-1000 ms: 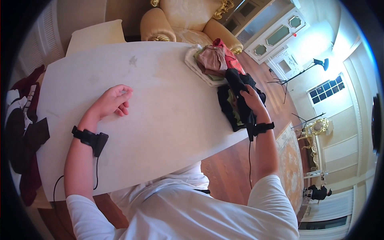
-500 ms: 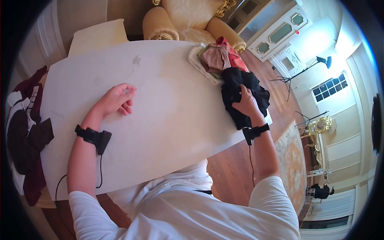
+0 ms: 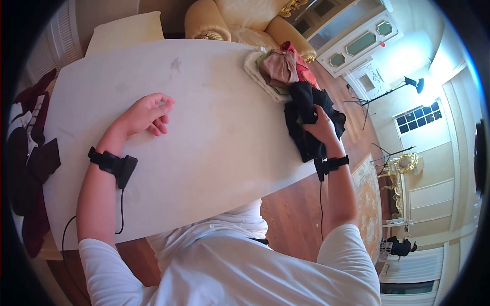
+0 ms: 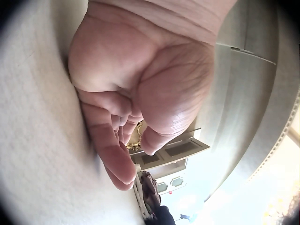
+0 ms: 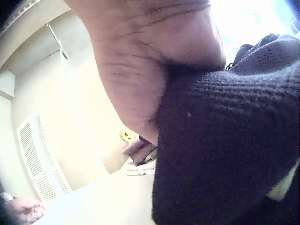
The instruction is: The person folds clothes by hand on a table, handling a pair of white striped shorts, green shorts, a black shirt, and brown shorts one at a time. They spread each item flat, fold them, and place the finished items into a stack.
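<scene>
At the right end of the white table, my right hand (image 3: 324, 127) grips a fold of a dark knit garment (image 3: 303, 97), its thumb on the side facing the table's middle. The garment lies bunched on other black cloth. In the right wrist view, its ribbed knit (image 5: 225, 136) hangs in front of the palm and hides the fingers. My left hand (image 3: 148, 116) rests on its edge on the tabletop, far to the left, holding nothing. Its fingers (image 4: 112, 154) hang loosely curled in the left wrist view.
Just beyond the black cloth lies a pile of folded clothes, with a brown garment (image 3: 279, 69), a red one (image 3: 305, 71) and white cloth (image 3: 252, 66). Maroon and dark clothes (image 3: 33, 168) heap by the table's left edge. A gold armchair (image 3: 245, 23) stands behind the white table (image 3: 214, 137).
My right hand first held a raised black fold, then lay spread over the black cloth, and now grips a fold again. My left hand has kept its place on the table.
</scene>
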The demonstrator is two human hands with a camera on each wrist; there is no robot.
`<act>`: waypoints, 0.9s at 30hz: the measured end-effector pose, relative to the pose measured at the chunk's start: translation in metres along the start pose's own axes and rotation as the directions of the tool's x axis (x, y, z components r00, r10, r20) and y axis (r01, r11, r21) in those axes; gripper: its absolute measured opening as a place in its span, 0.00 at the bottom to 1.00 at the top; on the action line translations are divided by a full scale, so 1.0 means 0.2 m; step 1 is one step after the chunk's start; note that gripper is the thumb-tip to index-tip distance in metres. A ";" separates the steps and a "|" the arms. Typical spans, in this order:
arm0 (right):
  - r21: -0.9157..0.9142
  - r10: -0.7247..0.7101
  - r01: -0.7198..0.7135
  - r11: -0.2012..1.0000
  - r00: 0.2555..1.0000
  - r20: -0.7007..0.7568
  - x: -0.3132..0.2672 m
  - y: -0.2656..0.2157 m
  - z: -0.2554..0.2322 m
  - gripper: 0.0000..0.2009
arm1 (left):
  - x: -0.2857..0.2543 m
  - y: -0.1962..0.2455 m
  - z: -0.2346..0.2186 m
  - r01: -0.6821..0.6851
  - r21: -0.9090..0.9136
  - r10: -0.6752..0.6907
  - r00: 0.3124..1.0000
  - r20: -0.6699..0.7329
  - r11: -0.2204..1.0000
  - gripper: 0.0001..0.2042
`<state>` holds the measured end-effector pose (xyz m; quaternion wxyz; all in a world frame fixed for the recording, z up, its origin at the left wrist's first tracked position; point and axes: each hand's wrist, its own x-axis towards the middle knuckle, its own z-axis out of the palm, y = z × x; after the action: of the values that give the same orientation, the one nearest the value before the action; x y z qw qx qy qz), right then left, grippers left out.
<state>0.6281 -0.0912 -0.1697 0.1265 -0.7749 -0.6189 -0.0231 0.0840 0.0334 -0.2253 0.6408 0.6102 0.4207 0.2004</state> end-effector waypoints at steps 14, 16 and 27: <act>-0.099 0.022 -0.024 0.995 0.999 -0.026 0.00 -0.06 0.06 0.45 | 0.01 -0.01 -0.01 -0.004 -0.016 0.004 1.000 0.019 1.000 0.20; -0.082 -0.029 0.028 0.996 1.000 -0.007 0.01 -0.04 0.05 0.50 | 0.00 -0.01 -0.01 -0.004 -0.023 0.004 1.000 0.022 1.000 0.20; -0.344 0.015 -0.024 0.939 0.999 -0.028 -0.07 -0.27 0.11 0.52 | 0.02 -0.02 -0.02 -0.007 -0.037 0.009 0.999 0.053 0.999 0.21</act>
<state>0.5704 -0.0885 -0.1836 -0.0032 -0.7908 -0.5960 -0.1394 0.0827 0.0374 -0.2291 0.6620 0.6050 0.3973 0.1946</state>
